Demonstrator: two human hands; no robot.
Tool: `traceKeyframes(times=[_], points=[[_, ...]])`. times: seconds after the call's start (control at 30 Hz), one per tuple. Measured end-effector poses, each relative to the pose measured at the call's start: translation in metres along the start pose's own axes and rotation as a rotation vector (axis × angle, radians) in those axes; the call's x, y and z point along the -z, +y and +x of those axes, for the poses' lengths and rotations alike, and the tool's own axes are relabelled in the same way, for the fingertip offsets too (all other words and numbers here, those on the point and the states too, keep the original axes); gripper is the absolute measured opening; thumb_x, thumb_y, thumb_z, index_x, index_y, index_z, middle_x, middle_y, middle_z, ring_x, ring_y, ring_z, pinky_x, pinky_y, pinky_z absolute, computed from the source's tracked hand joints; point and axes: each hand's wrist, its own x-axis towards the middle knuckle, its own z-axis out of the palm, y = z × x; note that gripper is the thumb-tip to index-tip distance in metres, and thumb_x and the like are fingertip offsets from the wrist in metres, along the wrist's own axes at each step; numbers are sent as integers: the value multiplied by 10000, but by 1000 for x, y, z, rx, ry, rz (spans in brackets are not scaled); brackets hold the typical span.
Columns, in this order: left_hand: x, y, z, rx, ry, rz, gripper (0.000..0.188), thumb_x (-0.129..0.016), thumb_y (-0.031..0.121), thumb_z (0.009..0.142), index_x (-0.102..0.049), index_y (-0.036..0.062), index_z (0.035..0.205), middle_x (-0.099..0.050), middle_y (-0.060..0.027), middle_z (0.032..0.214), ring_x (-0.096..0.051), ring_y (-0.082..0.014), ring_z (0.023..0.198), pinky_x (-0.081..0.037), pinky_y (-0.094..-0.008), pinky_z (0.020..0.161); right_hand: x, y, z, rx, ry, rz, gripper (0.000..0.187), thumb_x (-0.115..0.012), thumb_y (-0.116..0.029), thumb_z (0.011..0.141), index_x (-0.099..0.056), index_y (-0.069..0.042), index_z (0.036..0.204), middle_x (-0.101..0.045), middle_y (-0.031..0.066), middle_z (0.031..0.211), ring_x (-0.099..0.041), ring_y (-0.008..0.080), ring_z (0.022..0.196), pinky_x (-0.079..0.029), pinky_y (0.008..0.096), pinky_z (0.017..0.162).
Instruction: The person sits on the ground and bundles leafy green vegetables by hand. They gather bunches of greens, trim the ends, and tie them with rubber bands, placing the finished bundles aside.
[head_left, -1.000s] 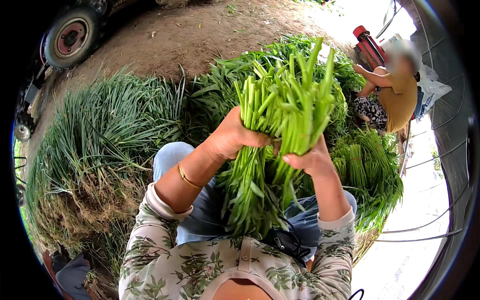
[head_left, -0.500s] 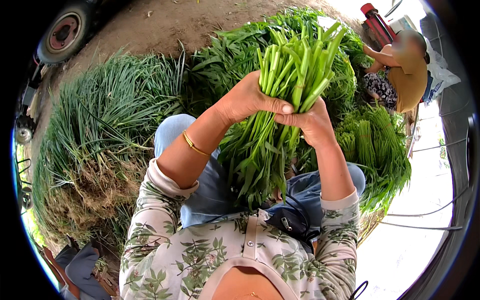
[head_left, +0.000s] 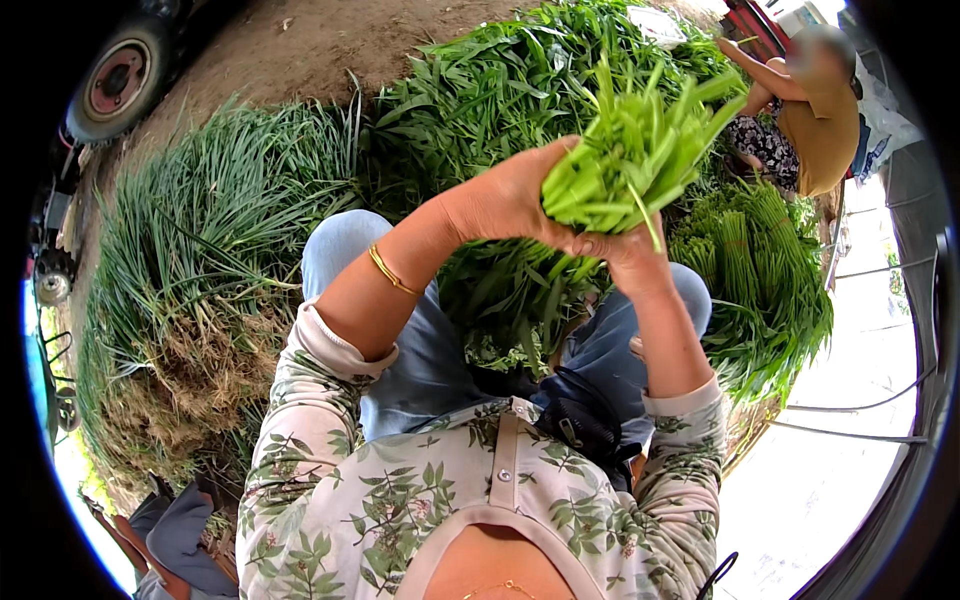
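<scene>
1. The left hand (head_left: 515, 200) and right hand (head_left: 636, 258) both grasp a bunch of green stalks (head_left: 640, 165), their thumbs close together, probably so the loose stems stay gathered.
2. The bunch is raised in front of the body, stem ends up and tilted, likely keeping those ends in sight.
3. Leafy greens (head_left: 480, 90) lie heaped beyond, seemingly within reach; tidier bundles (head_left: 750, 250) lie rightward, apparently kept separate.

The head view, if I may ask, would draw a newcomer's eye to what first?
The bright green bunch of stalks, held in the left grip and right grip, stands out above and right of centre. Next come the big heap of long, rooty greens at left and the wheel at upper left.
</scene>
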Motion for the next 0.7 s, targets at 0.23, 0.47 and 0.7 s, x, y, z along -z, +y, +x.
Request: traceKeyframes(times=[0.23, 0.47, 0.7], points=[[-74, -1, -5, -36, -74, 341, 1019, -873, 248, 470, -344, 71, 1323, -590, -153, 1102, -575, -337, 1019, -464, -373, 872, 38, 8, -94, -155, -73, -145, 529, -680, -279, 808, -464, -36, 1224, -611, 145, 1030, -630, 271, 808, -536, 389, 665], [-144, 1, 10, -121, -33, 675, 900, -835, 245, 508, -424, 39, 1281, -584, -161, 1119, -573, -340, 1006, -470, -401, 843, 85, 9, -160, -412, 151, -203, 651, -794, -352, 672, -542, -62, 1198, -573, 75, 1192, -497, 247, 1149, -339, 402, 1021], [-163, 0, 14, -126, 29, 981, 799, -813, 192, 537, -478, 51, 1249, -611, -143, 1046, -601, -315, 946, -484, -371, 812, 203, 81, -311, -524, 900, -802, 277, -646, -214, 802, -623, 29, 933, -668, 155, 842, -640, 264, 780, -486, 329, 721]])
